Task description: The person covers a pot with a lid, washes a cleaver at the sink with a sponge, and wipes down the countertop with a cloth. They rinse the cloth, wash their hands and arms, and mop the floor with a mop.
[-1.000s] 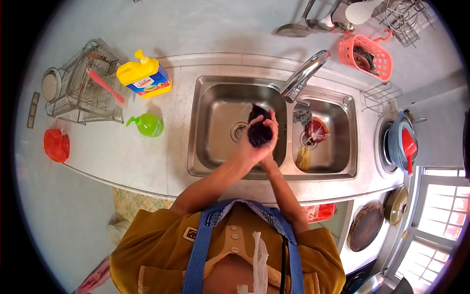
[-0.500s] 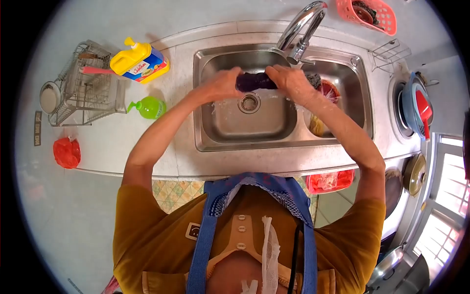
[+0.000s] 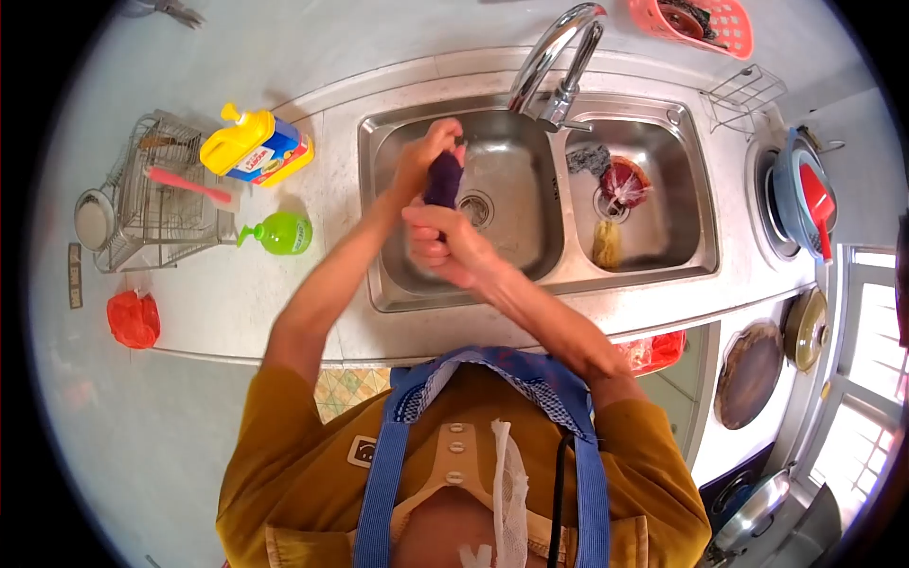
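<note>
Counter: pale top; steel sink with two basins, tap behind, no stream visible from its spout.
Bundle: dark purple bundle, probably cloth, stretched between both hands above the left basin.
Left hand: at the far end, fingers curled and clamped on the bundle.
Right hand: near end, fingers folded in a fist around it.
Progress: judged mid-handling; bundle is up off the basin floor and gripped at both ends. Not yet done: neither end released, bundle not set down.
Right basin: grey mesh-like clump, red bundle in clear plastic, yellowish piece, all apart from the hands.
Hard to read: bundle's ends covered by fingers; left fingertips indistinct; wetness unclear; yellowish piece unidentifiable; pink basket cut by the top edge.
</note>
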Demonstrator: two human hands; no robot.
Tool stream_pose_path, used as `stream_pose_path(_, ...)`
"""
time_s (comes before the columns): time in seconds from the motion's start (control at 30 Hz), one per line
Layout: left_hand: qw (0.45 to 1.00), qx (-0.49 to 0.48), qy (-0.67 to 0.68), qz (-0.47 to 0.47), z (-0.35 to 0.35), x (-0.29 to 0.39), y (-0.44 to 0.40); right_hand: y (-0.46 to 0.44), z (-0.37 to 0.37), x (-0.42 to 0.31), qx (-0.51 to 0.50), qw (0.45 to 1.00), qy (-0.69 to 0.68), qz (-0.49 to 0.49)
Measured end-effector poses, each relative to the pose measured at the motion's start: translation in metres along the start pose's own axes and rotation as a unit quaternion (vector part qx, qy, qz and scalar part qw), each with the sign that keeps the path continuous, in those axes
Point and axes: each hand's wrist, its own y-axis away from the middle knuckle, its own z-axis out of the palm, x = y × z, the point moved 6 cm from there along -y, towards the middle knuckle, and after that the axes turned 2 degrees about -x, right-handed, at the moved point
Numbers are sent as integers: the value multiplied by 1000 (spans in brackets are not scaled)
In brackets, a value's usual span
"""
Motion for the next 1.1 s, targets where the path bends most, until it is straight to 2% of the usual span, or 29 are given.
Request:
stream_pose_path(0.03,999,36,-24,-15,8,-12,14,-10,2,6,-44,995,-90,-19)
stream_pose_path(0.07,999,34,-24,-14,10,-7,18,-17,6,10,-44,995,-90,-20)
stream_pose_path(0.13,992,92,-13,-85,7,-3,29,-30,8,9,-12,985,-151,-83)
stream_pose_path(0.2,985,110,9,-131,5,1,45,-42,2,7,16,984,-152,-96)
stream_pose_path(0.27,977,120,28,-171,12,1,61,-51,1,1,-22,957,-260,-127)
stream_pose_path(0.33,969,125,44,-207,23,0,77,-66,-13,0,-23,949,-291,-118)
stream_pose_path(0.37,965,129,55,-223,27,-1,82,-60,-6,-9,-2,944,-291,-155)
stream_pose_path(0.4,960,134,68,-238,32,-1,87,-63,-4,-9,-43,929,-340,-138)
stream_pose_path(0.43,954,133,85,-254,36,-2,91,-62,-2,-8,-41,922,-361,-132)
stream_pose_path(0.47,948,133,103,-270,39,-4,94,-62,-2,-6,-68,914,-371,-150)
stream_pose_path(0.53,933,133,139,-304,43,-12,100,-62,0,-1,-39,914,-381,-138)
stream_pose_path(0.57,922,129,165,-324,45,-17,104,-65,-5,6,-81,925,-353,-114)
stream_pose_path(0.6,909,125,198,-346,45,-24,107,-56,10,-1,-82,928,-349,-103)
stream_pose_path(0.63,889,123,243,-368,44,-31,111,-43,19,-5,-26,964,-256,-73)
stream_pose_path(0.67,860,120,306,-391,42,-38,114,-29,20,-10,30,986,-159,-45)
stream_pose_path(0.7,806,127,404,-414,40,-43,113,-26,-7,-18,-110,985,-84,-99)
stream_pose_path(0.73,718,137,529,-430,36,-42,106,-17,-38,-31,-104,981,38,-159)
stream_pose_path(0.77,593,144,667,-427,27,-24,87,0,-47,-48,4,937,245,-250)
stream_pose_path(0.8,443,155,770,-432,16,-5,70,18,-45,-60,110,831,437,-326)
stream_pose_path(0.83,330,166,854,-366,17,6,59,21,-42,-53,106,831,441,-323)
stream_pose_path(0.87,329,169,856,-361,13,21,50,30,-30,-51,161,687,589,-394)
stream_pose_path(0.93,150,210,922,-288,4,68,29,27,-29,-47,163,543,691,-449)
stream_pose_path(0.97,74,150,959,-228,9,91,21,26,-28,-44,171,462,728,-476)
stream_pose_path(1.0,-3,87,982,-165,12,114,15,27,-27,-51,192,473,705,-491)
stream_pose_path(1.03,-9,43,989,-144,15,132,12,28,-24,-59,214,484,681,-507)
stream_pose_path(1.1,27,-49,984,-169,10,165,15,32,-10,-80,257,502,627,-537)
